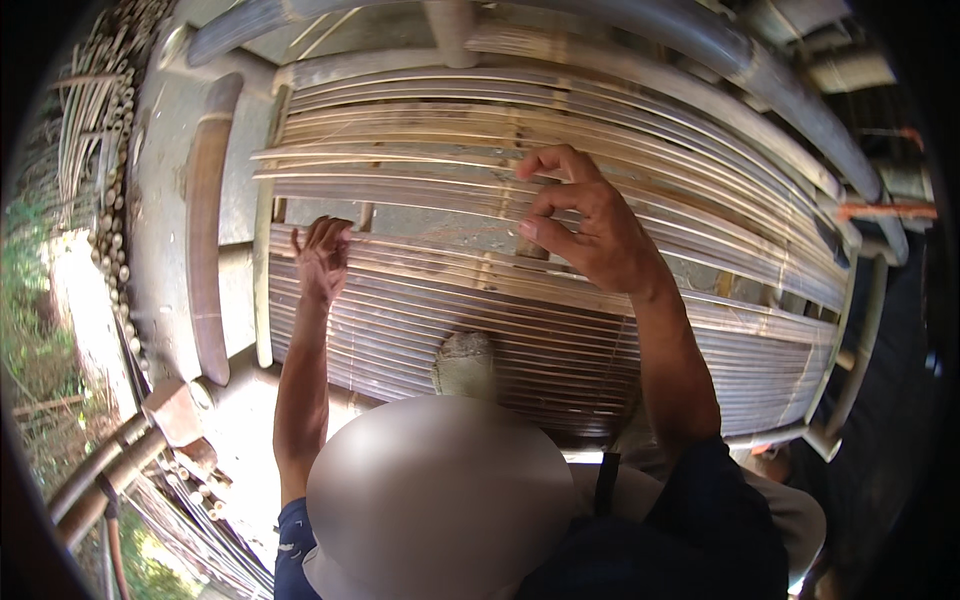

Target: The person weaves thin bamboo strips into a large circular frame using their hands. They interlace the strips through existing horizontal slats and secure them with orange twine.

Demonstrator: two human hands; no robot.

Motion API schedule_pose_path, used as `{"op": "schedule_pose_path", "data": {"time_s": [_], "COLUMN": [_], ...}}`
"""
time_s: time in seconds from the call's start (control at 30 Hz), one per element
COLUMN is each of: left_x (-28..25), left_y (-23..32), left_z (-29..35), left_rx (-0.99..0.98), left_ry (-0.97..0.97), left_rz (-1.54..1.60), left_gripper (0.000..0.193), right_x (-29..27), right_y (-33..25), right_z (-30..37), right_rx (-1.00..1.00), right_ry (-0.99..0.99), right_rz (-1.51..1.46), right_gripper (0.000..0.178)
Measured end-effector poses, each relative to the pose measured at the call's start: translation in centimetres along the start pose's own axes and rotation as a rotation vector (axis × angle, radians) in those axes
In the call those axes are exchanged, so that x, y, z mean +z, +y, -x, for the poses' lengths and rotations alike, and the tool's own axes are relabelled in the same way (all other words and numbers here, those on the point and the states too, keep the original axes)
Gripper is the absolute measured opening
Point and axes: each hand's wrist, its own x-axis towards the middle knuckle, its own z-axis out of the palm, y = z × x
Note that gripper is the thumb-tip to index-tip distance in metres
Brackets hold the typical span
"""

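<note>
Nearest the camera, a foot [465,362] rests on the bamboo slat panel [560,330] near its lower edge. Right hand [580,220] pinches a thin slat [420,180] at the panel's middle, fingers curled together. Left hand [322,258] touches the slats by the left edge, fingers loosely bent.
</note>
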Motion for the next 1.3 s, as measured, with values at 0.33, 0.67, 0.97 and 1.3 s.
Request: {"op": "schedule_pose_path", "data": {"time_s": [0.33, 0.67, 0.97, 1.3], "left_x": [-1.7, -0.3, 5.3, 1.9], "left_y": [-1.1, -2.5, -5.4, -2.8], "left_z": [-1.3, -5.2, -6.9, -4.8], "left_rx": [0.040, -0.047, -0.014, -0.079], "left_ry": [-0.227, -0.516, -0.772, -0.433], "left_rz": [0.100, 0.304, 0.466, 0.349], "left_gripper": [0.018, 0.026, 0.043, 0.010], "right_x": [9.0, 18.6, 25.6, 22.5], "right_y": [0.7, 6.5, 7.7, 6.8], "right_z": [-6.0, -8.0, -10.8, -10.1], "right_rx": [0.150, 0.259, 0.534, 0.446], "right_ry": [-0.171, -0.168, 0.045, -0.017], "right_rz": [-0.343, 0.854, 0.621, 0.267], "right_gripper": [0.021, 0.015, 0.015, 0.031]}}
